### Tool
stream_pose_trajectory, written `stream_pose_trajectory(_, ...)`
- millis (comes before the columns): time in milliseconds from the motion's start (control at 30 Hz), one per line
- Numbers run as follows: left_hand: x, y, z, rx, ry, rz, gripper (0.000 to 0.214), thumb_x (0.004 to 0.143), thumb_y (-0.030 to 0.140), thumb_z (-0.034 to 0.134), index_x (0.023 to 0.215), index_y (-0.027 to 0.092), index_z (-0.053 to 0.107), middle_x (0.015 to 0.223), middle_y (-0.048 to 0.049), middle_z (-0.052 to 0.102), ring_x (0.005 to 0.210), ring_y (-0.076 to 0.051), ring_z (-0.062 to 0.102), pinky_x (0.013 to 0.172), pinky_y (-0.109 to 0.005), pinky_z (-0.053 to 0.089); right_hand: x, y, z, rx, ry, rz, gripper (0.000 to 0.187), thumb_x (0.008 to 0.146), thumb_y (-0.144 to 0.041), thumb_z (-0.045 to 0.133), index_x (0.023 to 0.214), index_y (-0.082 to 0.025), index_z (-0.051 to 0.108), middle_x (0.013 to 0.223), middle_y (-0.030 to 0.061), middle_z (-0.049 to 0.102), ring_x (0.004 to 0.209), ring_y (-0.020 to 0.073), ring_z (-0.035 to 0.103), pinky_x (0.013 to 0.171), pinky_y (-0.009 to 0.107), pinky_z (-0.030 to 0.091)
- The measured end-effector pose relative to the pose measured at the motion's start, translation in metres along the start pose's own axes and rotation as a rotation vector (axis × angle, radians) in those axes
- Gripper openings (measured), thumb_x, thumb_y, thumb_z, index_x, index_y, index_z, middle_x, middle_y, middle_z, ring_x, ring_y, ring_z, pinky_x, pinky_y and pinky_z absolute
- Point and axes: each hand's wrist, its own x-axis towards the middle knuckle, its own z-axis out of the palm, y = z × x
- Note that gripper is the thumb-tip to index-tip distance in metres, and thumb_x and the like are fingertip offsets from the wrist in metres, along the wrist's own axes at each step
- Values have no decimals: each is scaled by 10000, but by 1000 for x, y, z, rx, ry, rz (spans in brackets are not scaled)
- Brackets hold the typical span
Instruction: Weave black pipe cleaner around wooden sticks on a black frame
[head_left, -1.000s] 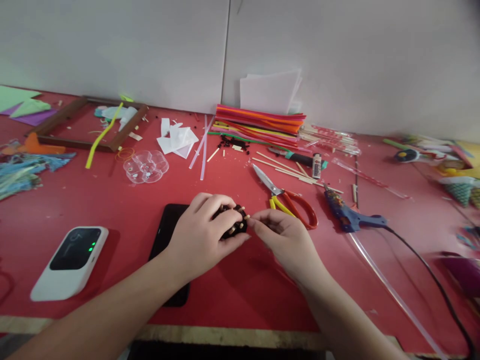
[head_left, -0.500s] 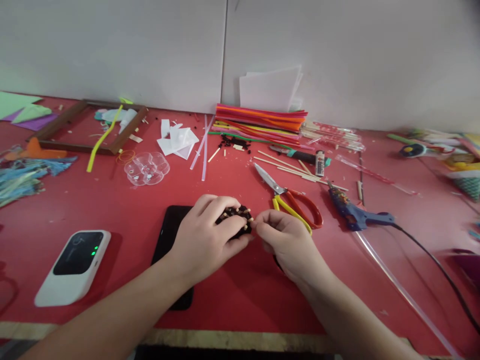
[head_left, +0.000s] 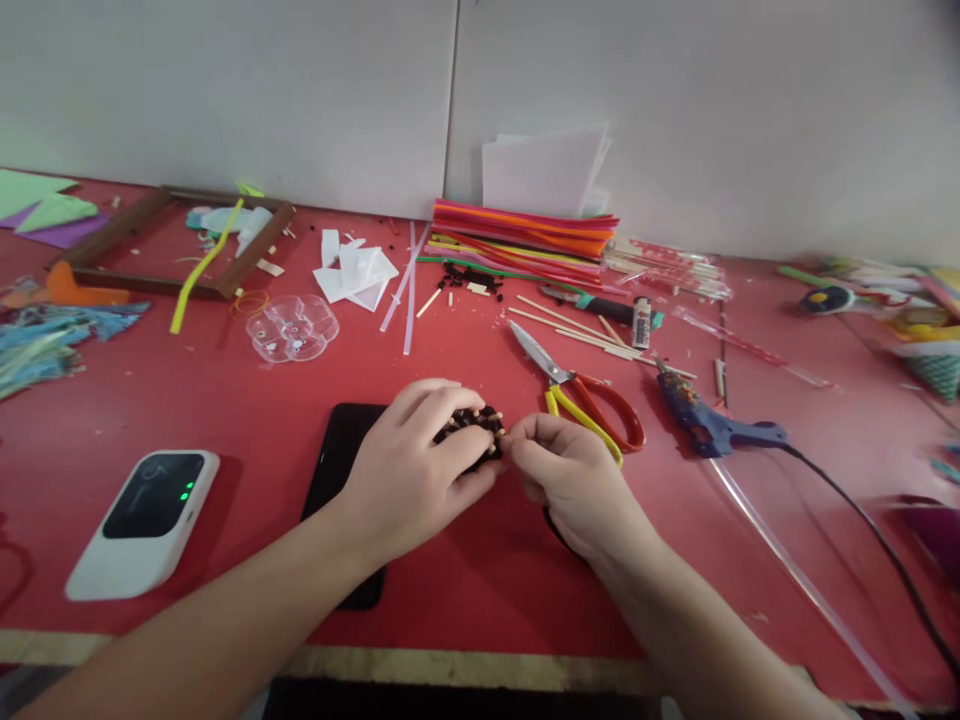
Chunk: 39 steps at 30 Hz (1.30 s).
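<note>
A small black piece with several pale wooden stick ends poking out of it is held in the fingers of my left hand. My right hand is closed in a pinch at the piece's right edge, by one of the stick ends; what lies between its fingertips is too small to make out. Something dark, partly hidden, shows beneath the right hand. Under my left hand lies a black phone. Scissors with red and yellow handles rest just beyond my right hand.
A blue glue gun with its cord and clear stick lies at the right. Colourful pipe cleaners, thin wooden sticks and a clear flower-shaped palette are farther back. A white device and a brown frame are at the left.
The view has tilted very slightly. Both hands stay at the black piece in nearly the same pose.
</note>
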Motion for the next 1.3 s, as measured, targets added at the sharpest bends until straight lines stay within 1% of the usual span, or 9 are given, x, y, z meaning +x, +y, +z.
stream_pose_trajectory(367, 1, -1, -1, 36, -40, 1, 91, 932, 211, 668, 864, 170, 712, 1210, -128, 680, 1170, -302, 608, 1014, -474, 575, 1, 2, 0, -27, -13, -32, 206, 598, -355, 702, 611, -212, 555, 476, -94, 421, 437, 49, 298, 447, 231, 198)
stream_pose_trajectory(633, 1, 0, -1, 19, -60, -16, 95, 932, 206, 662, 863, 162, 709, 1225, -138, 668, 1153, -298, 618, 994, -461, 575, 3, 4, 0, -73, -15, -78, 137, 604, -309, 667, 596, -211, 571, 503, -84, 450, 465, 59, 329, 466, 244, 216)
stream_pose_trajectory(800, 0, 0, 0, 0, -59, -37, 88, 945, 225, 661, 888, 167, 694, 1239, -136, 660, 1155, -295, 627, 988, -460, 575, 4, 3, -1, -79, -27, -80, 145, 604, -316, 662, 591, -212, 563, 498, -83, 441, 459, 59, 325, 458, 244, 218)
stream_pose_trajectory(933, -2, 3, 0, -59, -41, -91, 74, 940, 208, 658, 1008, 180, 668, 1247, -138, 655, 1173, -282, 636, 1021, -474, 563, 4, 4, -2, -74, -33, -91, 192, 627, -358, 709, 636, -209, 588, 515, -82, 449, 464, 61, 321, 452, 240, 225)
stream_pose_trajectory(1000, -2, 3, 0, -83, -26, -103, 65, 936, 191, 654, 1000, 184, 655, 1251, -135, 650, 1174, -276, 640, 1017, -462, 564, 3, 3, -3, -74, -38, -104, 219, 644, -387, 732, 660, -209, 605, 531, -80, 466, 472, 63, 330, 457, 237, 247)
stream_pose_trajectory(1067, -2, 3, -1, -94, -25, -119, 26, 934, 178, 647, 957, 190, 646, 1253, -130, 644, 1178, -274, 641, 1011, -453, 565, 2, 3, -4, -101, -50, -143, 227, 672, -403, 743, 683, -207, 630, 570, -59, 531, 505, 76, 403, 485, 235, 318)
stream_pose_trajectory(1167, -1, 2, -2, -85, -41, -146, 17, 935, 180, 643, 943, 194, 640, 1278, -135, 625, 1203, -286, 628, 1023, -472, 557, 0, 3, -7, -210, -55, -261, 187, 743, -392, 726, 745, -209, 683, 685, -3, 667, 622, 128, 577, 588, 258, 461)
stream_pose_trajectory(1233, -1, 0, -3, -29, -41, -151, 24, 929, 193, 660, 947, 192, 644, 1344, -153, 591, 1264, -328, 583, 1064, -534, 526, -2, 4, -8, -301, -25, -380, 145, 799, -358, 703, 807, -214, 712, 764, 24, 720, 701, 159, 651, 656, 282, 517)
stream_pose_trajectory(1300, -1, -1, -4, 37, -37, -151, 40, 925, 200, 674, 960, 192, 655, 1415, -162, 550, 1319, -372, 527, 1101, -603, 483, -4, 5, -9, -413, 26, -532, 102, 848, -307, 681, 866, -221, 731, 812, 34, 740, 741, 170, 679, 698, 295, 541)
